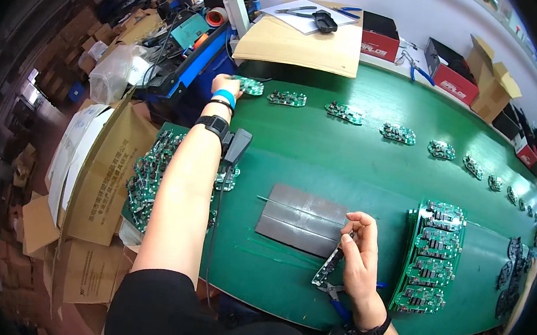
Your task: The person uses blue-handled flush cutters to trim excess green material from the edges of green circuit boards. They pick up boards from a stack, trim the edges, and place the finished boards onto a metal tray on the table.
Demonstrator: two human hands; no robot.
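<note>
My left arm stretches to the far left of the green table. There my left hand [226, 86] grips the end of a small green circuit board [250, 86], its fingers partly hidden. Nearer me, my right hand [361, 255] pinches a narrow circuit board [329, 267] tilted on edge, with dark components along it. Just below that hand lie blue-handled cutters [336, 301], apparently on the table's near edge. A dark grey flat block [302, 218] with lengthwise grooves sits to the left of my right hand. Other small circuit boards [287, 98] run in a curved row rightward from my left hand.
Beneath my left forearm is a heap of circuit boards [153, 176], beside a black device [237, 147] with a cable. Stacked board panels [430, 258] stand right. Cardboard [298, 47] with pliers on top, red-black boxes [449, 71] and blue-handled pliers [422, 72] line the back. Cartons [101, 178] stand left.
</note>
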